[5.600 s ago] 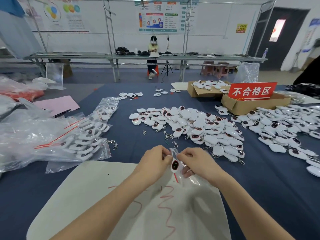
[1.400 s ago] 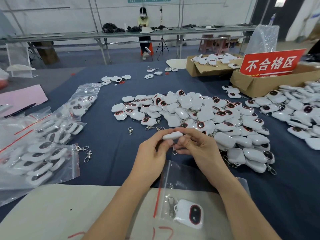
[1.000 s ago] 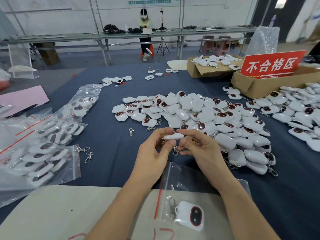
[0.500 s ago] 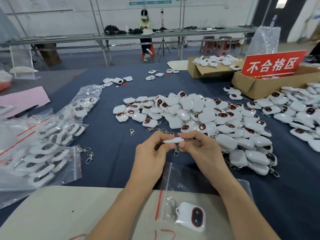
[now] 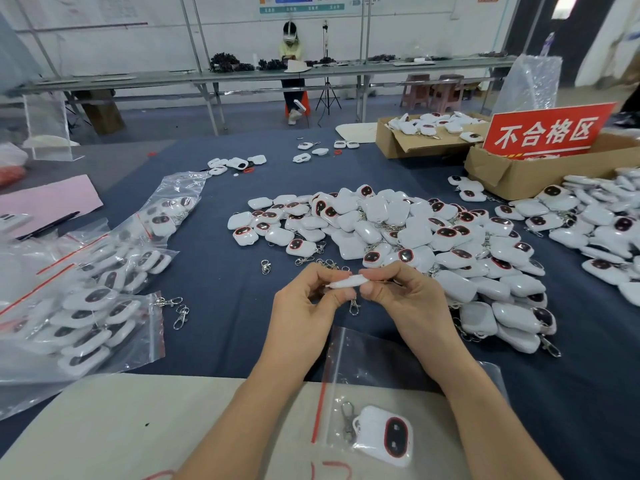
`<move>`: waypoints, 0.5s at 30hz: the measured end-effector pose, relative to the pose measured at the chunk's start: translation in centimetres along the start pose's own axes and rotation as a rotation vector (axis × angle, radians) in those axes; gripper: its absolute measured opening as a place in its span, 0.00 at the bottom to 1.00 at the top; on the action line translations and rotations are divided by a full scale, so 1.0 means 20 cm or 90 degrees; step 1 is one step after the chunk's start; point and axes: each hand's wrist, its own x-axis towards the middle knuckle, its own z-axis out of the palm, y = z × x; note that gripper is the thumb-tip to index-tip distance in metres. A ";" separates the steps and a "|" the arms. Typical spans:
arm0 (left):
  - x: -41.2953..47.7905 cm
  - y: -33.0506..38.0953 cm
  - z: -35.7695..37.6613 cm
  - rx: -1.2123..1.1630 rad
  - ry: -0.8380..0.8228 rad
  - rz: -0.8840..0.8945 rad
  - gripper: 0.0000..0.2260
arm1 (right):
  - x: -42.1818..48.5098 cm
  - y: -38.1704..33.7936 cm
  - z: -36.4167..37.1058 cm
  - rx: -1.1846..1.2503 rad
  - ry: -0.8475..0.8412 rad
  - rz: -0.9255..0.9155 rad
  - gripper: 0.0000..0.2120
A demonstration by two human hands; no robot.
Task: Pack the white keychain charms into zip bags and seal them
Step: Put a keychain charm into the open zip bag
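Mid-frame above the tabletop, fingers of the left hand and right hand pinch one white charm by its ends, long axis left-to-right. The zip bag lies just below, under the right wrist, its red-striped mouth toward the left.

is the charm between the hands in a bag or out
Out. The charm is bare, pinched between the left hand and right hand, its clasp dangling free; the zip bag lies nearer the person, holding another charm.
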 end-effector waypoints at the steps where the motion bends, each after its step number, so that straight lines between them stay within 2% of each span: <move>1: 0.00 0.00 0.00 0.010 -0.005 0.004 0.11 | 0.00 -0.01 0.00 0.001 0.006 0.002 0.09; 4: -0.01 0.00 0.00 0.024 -0.012 0.011 0.10 | -0.01 -0.01 0.01 -0.004 0.007 0.008 0.05; 8: 0.00 0.00 0.00 0.030 -0.010 0.011 0.13 | 0.00 0.01 0.00 -0.022 0.002 0.016 0.14; 15: 0.00 0.00 -0.01 -0.003 0.001 0.003 0.08 | 0.00 0.01 0.00 -0.017 -0.007 0.009 0.14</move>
